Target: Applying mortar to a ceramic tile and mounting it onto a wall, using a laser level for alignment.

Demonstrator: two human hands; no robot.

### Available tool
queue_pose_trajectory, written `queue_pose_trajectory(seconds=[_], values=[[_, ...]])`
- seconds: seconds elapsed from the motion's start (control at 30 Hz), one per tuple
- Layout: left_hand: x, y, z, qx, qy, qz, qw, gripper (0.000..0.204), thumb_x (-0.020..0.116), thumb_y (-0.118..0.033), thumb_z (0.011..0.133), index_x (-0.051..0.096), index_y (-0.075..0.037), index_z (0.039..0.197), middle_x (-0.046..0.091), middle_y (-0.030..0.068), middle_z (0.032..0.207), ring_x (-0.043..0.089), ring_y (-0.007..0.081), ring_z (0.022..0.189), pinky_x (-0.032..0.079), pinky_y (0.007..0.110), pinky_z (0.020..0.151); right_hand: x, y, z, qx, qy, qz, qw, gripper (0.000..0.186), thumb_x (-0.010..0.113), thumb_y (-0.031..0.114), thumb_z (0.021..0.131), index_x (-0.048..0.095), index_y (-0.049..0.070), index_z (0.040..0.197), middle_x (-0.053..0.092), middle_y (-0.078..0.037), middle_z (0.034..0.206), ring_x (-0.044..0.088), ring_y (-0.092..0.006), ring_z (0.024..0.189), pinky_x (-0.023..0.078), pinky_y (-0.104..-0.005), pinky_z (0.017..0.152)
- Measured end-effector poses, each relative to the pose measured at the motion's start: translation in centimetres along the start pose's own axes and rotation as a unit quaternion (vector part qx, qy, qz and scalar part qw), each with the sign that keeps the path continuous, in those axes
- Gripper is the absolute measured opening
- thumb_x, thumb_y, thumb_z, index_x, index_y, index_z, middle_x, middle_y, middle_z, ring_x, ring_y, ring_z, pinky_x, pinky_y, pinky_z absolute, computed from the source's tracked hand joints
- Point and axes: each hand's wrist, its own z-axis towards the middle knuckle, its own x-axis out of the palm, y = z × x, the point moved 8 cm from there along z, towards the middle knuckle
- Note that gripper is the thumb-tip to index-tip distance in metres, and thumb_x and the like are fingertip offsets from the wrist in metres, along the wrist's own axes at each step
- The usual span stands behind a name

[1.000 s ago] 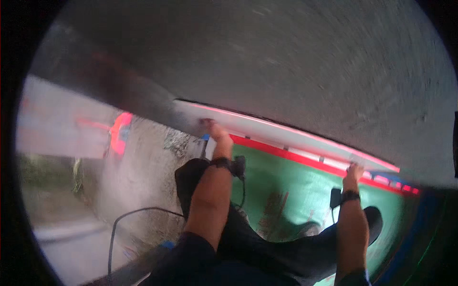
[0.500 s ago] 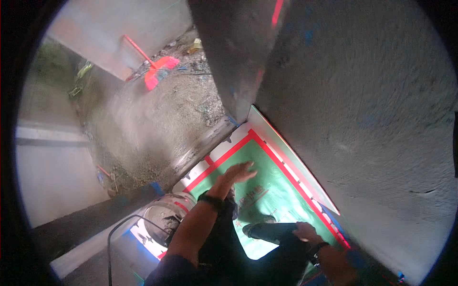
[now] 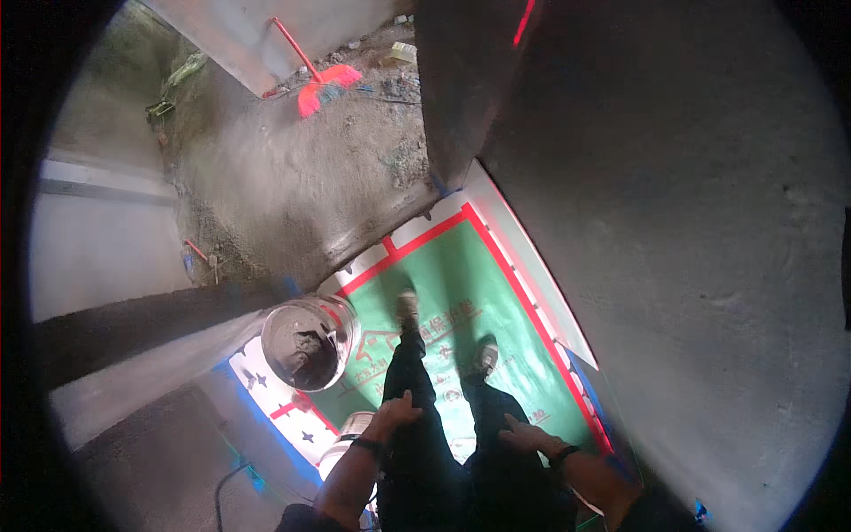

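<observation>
My left hand is at my left thigh, its fingers closed on the dark trouser leg. Over my right thigh, my right hand likewise has its fingers drawn together on the other trouser leg. Both wrists carry dark bands. My shoes stand apart on a green protective sheet edged with red tape. Left of my legs is a large bucket with grey mortar-like material inside. A smaller white bucket is partly hidden behind my left forearm.
A pale panel leans along the dark wall on the right. Past a raised sill, a red broom lies on a rough, littered floor. A dark curved handle or hose shows at lower left.
My left hand has come back from above the green sheet to my left thigh. My legs have straightened from a bent posture, the view has shifted, and the smaller bucket now shows.
</observation>
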Motion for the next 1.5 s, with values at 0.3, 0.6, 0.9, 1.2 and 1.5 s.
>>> queue_pose_trajectory(seconds=[0.3, 0.6, 0.9, 1.2, 1.5], values=[[-8.5, -4.2, -2.9, 0.046, -0.083, 0.150, 0.984, 0.019, 0.059, -0.026, 0.079, 0.071, -0.013, 0.085, 0.070, 0.0123, 0.090, 0.068, 0.0326, 0.088, 0.053, 0.048, 0.077, 3.6, -8.1, 4.2, 0.010, 0.052, 0.046, 0.998, 0.097, 0.038, 0.070, 0.089, 0.011, -0.001, 0.150, 0.030, -0.028, 0.149, 0.034, -0.0376, 0.137, 0.028, -0.0425, 0.113], [-7.6, -6.2, -5.1, 0.021, -0.129, -0.120, 0.984, 0.025, 0.063, -0.034, 0.085, 0.065, -0.011, 0.093, 0.069, 0.0109, 0.080, 0.068, 0.0294, 0.078, 0.052, 0.043, 0.070, 2.8, -4.1, 1.2, 0.073, 0.040, 0.060, 0.995, 0.100, 0.040, 0.068, 0.089, 0.010, -0.007, 0.147, 0.038, -0.033, 0.141, 0.039, -0.0424, 0.133, 0.031, -0.0461, 0.110], [1.8, -2.0, -2.7, 0.000, -0.063, -0.074, 0.995, 0.037, 0.064, -0.039, 0.085, 0.068, -0.003, 0.093, 0.068, 0.0211, 0.089, 0.065, 0.0386, 0.091, 0.050, 0.049, 0.080, -1.0, 0.2, 0.0, 0.078, -0.040, 0.003, 0.996, 0.098, 0.043, 0.059, 0.092, -0.001, -0.009, 0.147, 0.044, -0.041, 0.130, 0.048, -0.0483, 0.122, 0.040, -0.0503, 0.102], [5.8, 7.9, -2.8, 0.142, -0.135, -0.139, 0.971, 0.032, 0.065, -0.015, 0.073, 0.066, -0.009, 0.104, 0.067, 0.0190, 0.085, 0.068, 0.0312, 0.083, 0.054, 0.042, 0.075, 4.3, -1.5, 1.5, 0.072, 0.040, -0.014, 0.997, 0.102, 0.042, 0.063, 0.090, -0.013, -0.001, 0.148, 0.052, -0.034, 0.127, 0.053, -0.0462, 0.117, 0.041, -0.0478, 0.100], [3.0, 0.3, -3.0, -0.081, 0.026, -0.271, 0.959, 0.026, 0.056, -0.023, 0.084, 0.070, -0.008, 0.099, 0.068, 0.0151, 0.088, 0.067, 0.0286, 0.081, 0.053, 0.039, 0.076, 3.9, -3.3, 1.5, 0.112, 0.018, -0.007, 0.994, 0.098, 0.041, 0.062, 0.090, -0.008, 0.001, 0.149, 0.047, -0.036, 0.132, 0.046, -0.0465, 0.126, 0.035, -0.0479, 0.106]])
